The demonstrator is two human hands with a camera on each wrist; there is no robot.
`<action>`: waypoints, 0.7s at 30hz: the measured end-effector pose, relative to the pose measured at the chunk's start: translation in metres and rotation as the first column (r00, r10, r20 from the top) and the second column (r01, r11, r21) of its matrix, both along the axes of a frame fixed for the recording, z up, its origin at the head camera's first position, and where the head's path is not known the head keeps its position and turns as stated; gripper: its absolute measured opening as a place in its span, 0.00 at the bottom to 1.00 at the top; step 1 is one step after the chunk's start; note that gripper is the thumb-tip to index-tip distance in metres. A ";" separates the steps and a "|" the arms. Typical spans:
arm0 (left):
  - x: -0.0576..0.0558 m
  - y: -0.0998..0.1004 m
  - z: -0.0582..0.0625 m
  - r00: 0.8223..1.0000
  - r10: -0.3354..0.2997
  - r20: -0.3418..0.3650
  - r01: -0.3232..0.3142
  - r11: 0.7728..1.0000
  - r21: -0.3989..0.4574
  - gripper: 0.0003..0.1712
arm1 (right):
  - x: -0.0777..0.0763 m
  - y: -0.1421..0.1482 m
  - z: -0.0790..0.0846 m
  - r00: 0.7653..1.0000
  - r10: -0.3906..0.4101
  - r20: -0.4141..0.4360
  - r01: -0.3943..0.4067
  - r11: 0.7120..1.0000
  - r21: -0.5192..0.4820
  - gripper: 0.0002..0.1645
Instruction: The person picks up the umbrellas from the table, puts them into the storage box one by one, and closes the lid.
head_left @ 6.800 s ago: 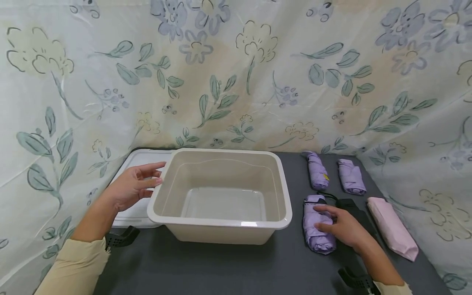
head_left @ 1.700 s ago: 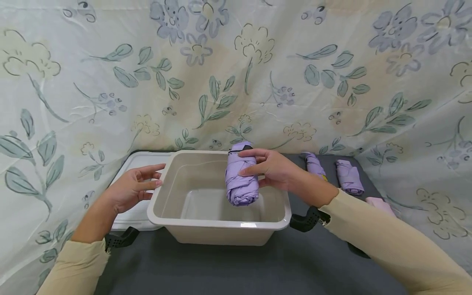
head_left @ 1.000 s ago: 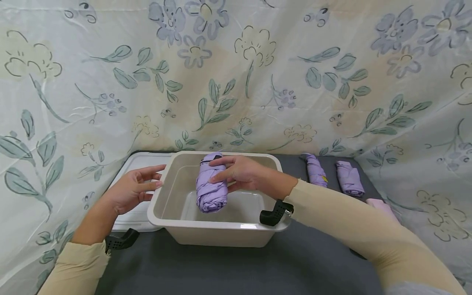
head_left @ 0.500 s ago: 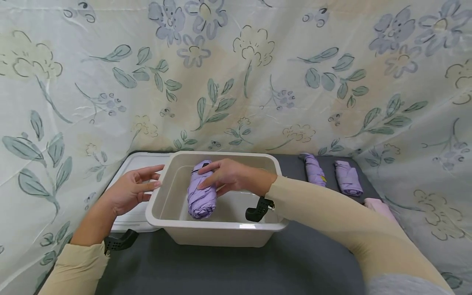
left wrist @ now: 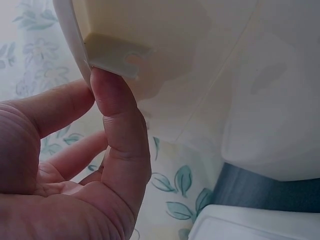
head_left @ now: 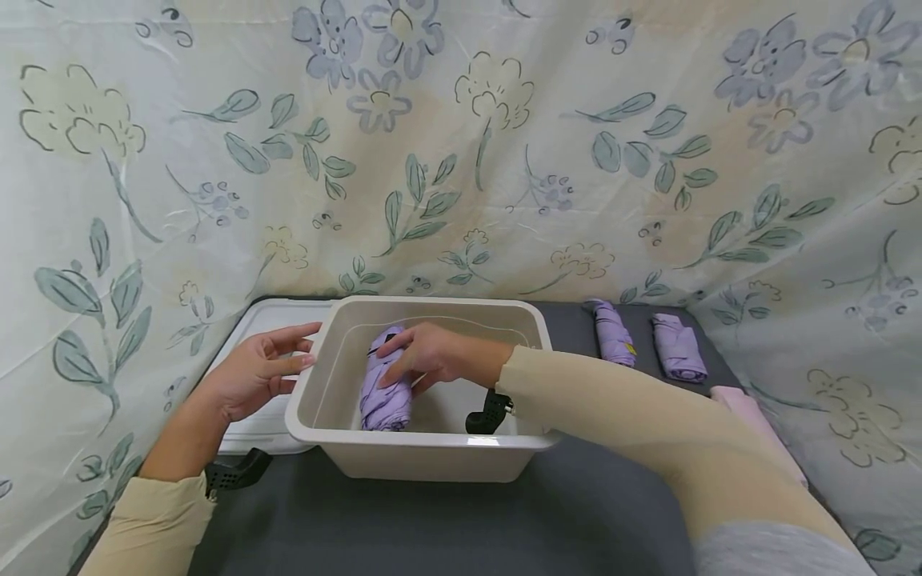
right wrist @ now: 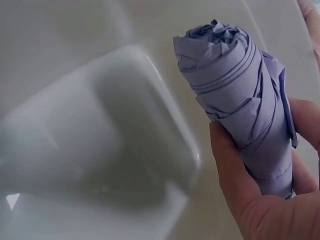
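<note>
A beige plastic storage bin [head_left: 432,460] stands in the middle of the table. My left hand [head_left: 262,368] holds its left rim, and in the left wrist view a curled finger [left wrist: 125,130] sits under that rim. Inside the bin, toward its left side, my right hand [head_left: 432,356] grips a folded purple umbrella [head_left: 383,392] lengthwise. In the right wrist view the thumb and fingers wrap the umbrella [right wrist: 240,105], its crumpled end pointing away from the palm. Whether the umbrella touches the bin's floor I cannot tell.
A white lid [head_left: 270,420] lies partly behind the bin at left. Two more purple rolled bundles, one [head_left: 614,332] with a yellow tag and another [head_left: 679,348], lie at the back right. My right sleeve partly hides a pink bundle [head_left: 745,408]. A patterned curtain [head_left: 461,160] hangs behind.
My right hand has picked the purple umbrella up from the table right of the bin, carried it left over the bin, and lowered it inside. My left hand stays on the rim.
</note>
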State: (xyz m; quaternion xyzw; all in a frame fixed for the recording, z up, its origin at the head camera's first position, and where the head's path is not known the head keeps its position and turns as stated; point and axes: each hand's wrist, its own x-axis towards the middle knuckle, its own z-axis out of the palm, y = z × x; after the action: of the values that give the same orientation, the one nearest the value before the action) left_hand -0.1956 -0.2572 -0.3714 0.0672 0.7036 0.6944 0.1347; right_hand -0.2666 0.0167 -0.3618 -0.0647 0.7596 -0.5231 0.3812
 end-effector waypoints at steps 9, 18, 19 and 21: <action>-0.003 0.000 -0.002 1.000 0.009 0.012 -0.009 1.000 -0.015 0.36 | -0.002 -0.011 -0.012 0.998 0.056 -0.013 -0.055 0.997 0.058 0.26; -0.004 0.003 0.002 1.000 0.023 0.018 -0.023 1.000 -0.013 0.36 | -0.007 -0.018 -0.020 0.999 0.047 -0.007 -0.046 0.995 0.089 0.26; -0.004 0.004 0.003 1.000 0.023 0.018 -0.023 1.000 -0.012 0.36 | -0.007 -0.020 -0.021 0.999 0.048 -0.007 -0.048 0.995 0.091 0.27; -0.004 0.004 0.003 1.000 0.023 0.017 -0.022 1.000 -0.011 0.36 | -0.007 -0.021 -0.022 0.999 0.052 -0.009 -0.051 0.995 0.091 0.26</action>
State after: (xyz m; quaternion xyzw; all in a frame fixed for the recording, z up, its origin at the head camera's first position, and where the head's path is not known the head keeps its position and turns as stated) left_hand -0.1999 -0.2528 -0.3682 0.0527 0.7069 0.6927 0.1332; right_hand -0.2740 -0.0048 -0.3842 -0.0700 0.7828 -0.4777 0.3926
